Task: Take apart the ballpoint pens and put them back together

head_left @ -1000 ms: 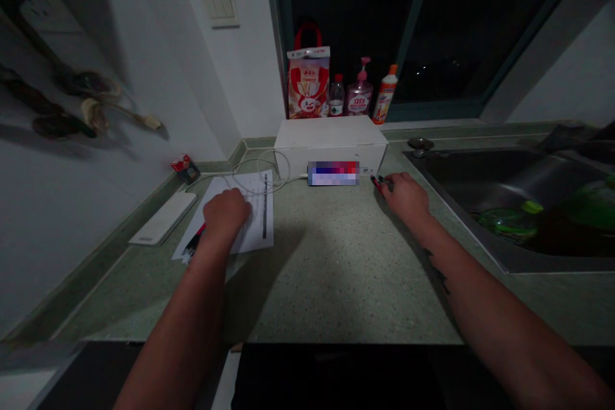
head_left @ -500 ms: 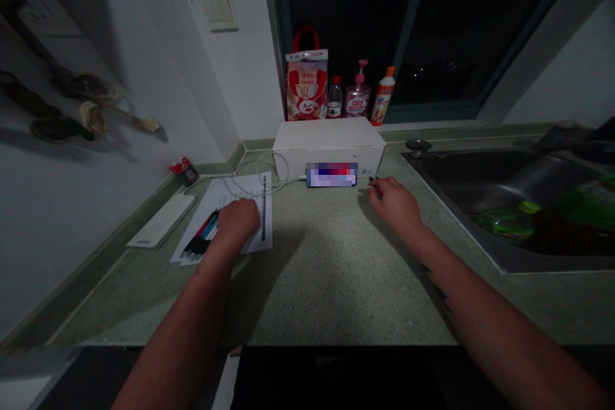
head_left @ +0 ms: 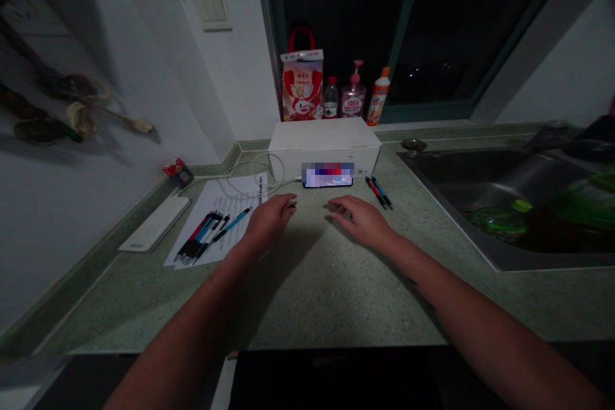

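Our left hand (head_left: pixel 270 218) rests narrow, its fingers drawn loosely together, and our right hand (head_left: pixel 360 221) sits wider, its fingers spread; neither shows anything held. They lie on the speckled green counter (head_left: pixel 317 295), just in front of the phone (head_left: pixel 327 175), which leans against the white box (head_left: pixel 324 141). Its screen is blurred.

Most of the pens (head_left: pixel 199 237) lie in a loose group on the printed sheet (head_left: pixel 225 198), with one blue pen (head_left: pixel 233 224) apart from them. Two more pens (head_left: pixel 378 192) lie on the bare counter, right of the phone. These round barrels are what we would worry about: a careless brush could roll them apart, and the pair could travel toward the steel sink (head_left: pixel 494 205). Dragging the sheet could spill the group off its edge, and a wrist could snag the white cable (head_left: pixel 254 174) looping over the paper. The phone could tip if knocked.

The widest open room is the counter before us, toward its front edge. On the left, the white board (head_left: pixel 154 224) and wall pinch the space; on the right, the sink rim does. The dim light makes the dark pens harder to pick out.
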`<state>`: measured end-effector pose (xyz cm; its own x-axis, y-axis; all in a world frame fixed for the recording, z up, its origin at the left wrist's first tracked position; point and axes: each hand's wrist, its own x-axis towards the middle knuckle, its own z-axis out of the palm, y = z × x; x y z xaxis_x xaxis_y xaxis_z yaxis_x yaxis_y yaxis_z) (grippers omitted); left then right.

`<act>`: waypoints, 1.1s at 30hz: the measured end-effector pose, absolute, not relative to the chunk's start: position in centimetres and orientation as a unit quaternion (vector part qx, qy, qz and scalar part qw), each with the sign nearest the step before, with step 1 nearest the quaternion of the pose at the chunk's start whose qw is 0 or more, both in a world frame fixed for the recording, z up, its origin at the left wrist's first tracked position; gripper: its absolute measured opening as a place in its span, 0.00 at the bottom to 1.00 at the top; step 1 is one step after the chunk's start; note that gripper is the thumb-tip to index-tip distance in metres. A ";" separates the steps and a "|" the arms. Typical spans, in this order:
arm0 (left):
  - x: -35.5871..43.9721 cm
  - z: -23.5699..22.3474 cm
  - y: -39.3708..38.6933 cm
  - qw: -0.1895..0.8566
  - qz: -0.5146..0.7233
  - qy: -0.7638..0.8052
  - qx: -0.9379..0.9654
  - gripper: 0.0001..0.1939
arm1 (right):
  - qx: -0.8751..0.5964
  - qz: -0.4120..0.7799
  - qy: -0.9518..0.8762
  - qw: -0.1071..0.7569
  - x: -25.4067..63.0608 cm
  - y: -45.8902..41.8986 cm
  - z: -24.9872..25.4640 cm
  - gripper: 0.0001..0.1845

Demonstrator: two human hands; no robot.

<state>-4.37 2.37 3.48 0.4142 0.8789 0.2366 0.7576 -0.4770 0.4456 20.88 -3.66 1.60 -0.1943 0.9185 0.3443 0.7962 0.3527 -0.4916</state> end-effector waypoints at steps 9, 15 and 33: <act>-0.1 -0.1 -0.3 0.454 0.358 0.389 0.718 0.06 | -0.515 0.238 -0.762 0.312 19.7 -4.2 1.1 0.08; -0.3 0.3 -0.1 0.439 0.351 0.380 0.735 0.10 | -0.533 0.249 -0.729 0.349 21.0 -3.6 1.3 0.08; -1.2 0.6 0.9 0.359 0.318 0.427 0.767 0.09 | -0.558 0.377 -0.628 0.390 22.5 -3.0 0.7 0.13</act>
